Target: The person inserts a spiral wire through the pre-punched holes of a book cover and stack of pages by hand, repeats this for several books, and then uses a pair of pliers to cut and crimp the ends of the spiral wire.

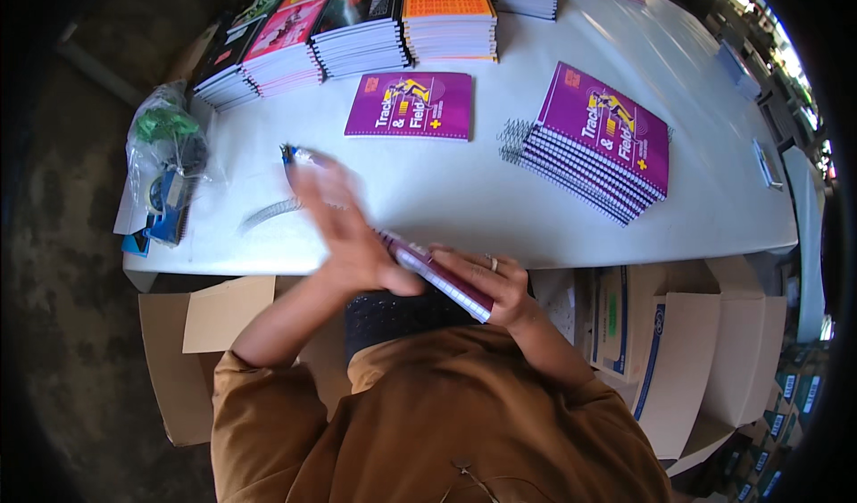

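Note:
My right hand, with a ring on one finger, is closed on a purple spiral notebook. The notebook is tilted edge-up in front of me, at the table's near edge. Against its far end, the heel and thumb of my left hand are close by or touching. Motion smears the left fingers, which point away over the table. A small blue and silver item shows at their tips; its kind and whether it is held cannot be made out. Beside that hand lies a dark wire coil.
A single purple notebook lies ahead. To its right is a purple notebook stack with loose coils. Several notebook stacks stand behind. At left are a plastic bag and blue tape dispenser. Cardboard boxes flank me below.

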### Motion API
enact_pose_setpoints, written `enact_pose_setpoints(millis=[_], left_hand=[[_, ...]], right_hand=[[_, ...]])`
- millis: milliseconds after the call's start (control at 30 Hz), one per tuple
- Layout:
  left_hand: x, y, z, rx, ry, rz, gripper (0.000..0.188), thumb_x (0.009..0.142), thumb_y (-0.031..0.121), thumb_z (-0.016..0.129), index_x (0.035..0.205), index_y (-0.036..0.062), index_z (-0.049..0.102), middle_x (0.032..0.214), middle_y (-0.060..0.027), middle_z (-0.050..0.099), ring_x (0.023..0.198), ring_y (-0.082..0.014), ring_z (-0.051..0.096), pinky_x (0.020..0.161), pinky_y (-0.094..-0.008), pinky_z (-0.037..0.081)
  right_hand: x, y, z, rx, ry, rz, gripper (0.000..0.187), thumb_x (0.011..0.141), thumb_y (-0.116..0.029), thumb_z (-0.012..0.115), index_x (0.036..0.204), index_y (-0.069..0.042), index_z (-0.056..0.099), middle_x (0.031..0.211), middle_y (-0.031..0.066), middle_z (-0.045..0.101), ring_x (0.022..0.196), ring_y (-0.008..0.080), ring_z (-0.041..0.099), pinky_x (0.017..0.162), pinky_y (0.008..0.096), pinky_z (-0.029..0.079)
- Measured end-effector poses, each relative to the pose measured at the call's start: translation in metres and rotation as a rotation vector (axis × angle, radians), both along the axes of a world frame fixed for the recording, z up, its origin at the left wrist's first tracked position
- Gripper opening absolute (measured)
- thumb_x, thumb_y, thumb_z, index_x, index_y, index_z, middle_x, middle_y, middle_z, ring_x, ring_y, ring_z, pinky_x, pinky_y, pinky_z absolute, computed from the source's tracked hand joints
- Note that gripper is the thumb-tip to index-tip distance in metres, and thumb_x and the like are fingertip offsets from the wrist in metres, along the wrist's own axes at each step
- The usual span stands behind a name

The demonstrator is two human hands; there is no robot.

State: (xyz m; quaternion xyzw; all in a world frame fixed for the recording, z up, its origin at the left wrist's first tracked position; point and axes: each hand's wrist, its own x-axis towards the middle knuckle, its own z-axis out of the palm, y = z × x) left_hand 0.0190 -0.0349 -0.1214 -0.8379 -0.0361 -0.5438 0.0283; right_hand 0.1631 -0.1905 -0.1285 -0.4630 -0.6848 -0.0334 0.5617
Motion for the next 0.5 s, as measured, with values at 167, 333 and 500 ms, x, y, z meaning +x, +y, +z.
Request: enact_pose_setpoints(millis=[167,333,500], left_hand=[[-0.018,-0.027,-0.027,0.142,0.135,-0.081,0.1,0.078,0.072,0.041,0.14,-0.0024,0.017,0.134,-0.0273,0.032,0.126,-0.0503,0.025,0.101,-0.0664,0.013],[0.006,-0.026,-0.025,0.029,0.127,-0.001,0.103,0.076,0.07,0.046,0.137,-0.009,0.019,0.142,-0.0249,0.024,0.133,-0.0411,0.02,0.107,-0.0548,0.013],[-0.001,-0.034,-0.024,-0.01,0.2,-0.175,0.089,0.08,0.069,0.042,0.125,-0.0078,0.038,0.122,-0.0334,0.04,0.114,-0.0462,0.039,0.098,-0.0668,0.016]], right_hand=[[0.007,-0.002,-0.005,-0.027,0.05,-0.01,0.033,0.072,-0.002,0.068,0.105,-0.001,0.065,0.102,0.013,0.066,0.091,0.0277,0.065,0.081,0.0368,0.051],[0.006,0.0,-0.002,0.011,0.061,-0.045,0.035,0.073,-0.002,0.067,0.108,-0.001,0.063,0.101,0.0127,0.066,0.089,0.0272,0.065,0.076,0.0345,0.053],[0.005,0.001,-0.014,0.006,0.062,0.019,0.037,0.073,-0.001,0.068,0.109,-0.001,0.062,0.103,0.0125,0.065,0.091,0.0264,0.065,0.078,0.0353,0.052]])
